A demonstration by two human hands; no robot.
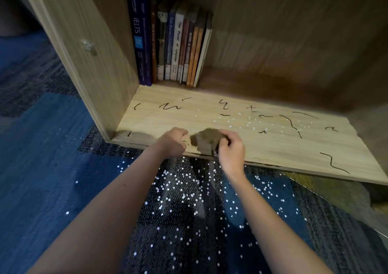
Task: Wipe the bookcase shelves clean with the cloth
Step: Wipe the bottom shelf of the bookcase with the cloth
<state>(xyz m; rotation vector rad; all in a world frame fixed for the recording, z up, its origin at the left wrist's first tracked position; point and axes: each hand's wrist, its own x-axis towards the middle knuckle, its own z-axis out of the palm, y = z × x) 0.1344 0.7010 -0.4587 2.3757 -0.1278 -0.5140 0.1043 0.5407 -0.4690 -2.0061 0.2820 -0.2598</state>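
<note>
A small brown cloth (204,140) lies bunched at the front edge of the bottom shelf (210,114) of a light wooden bookcase. My right hand (230,147) grips the cloth from its right side, fingers curled over it. Just left of the cloth, my left hand (173,142) rests on the shelf edge with its fingers curled; whether it touches the cloth is unclear. Dark squiggly marks (291,122) and small white specks (249,122) are scattered across the shelf board.
A row of upright books (172,42) stands at the back left of the shelf. The bookcase's left side panel (88,49) rises beside them. Blue carpet (52,158) lies below, with many white specks (189,189) on the dark patch under my arms.
</note>
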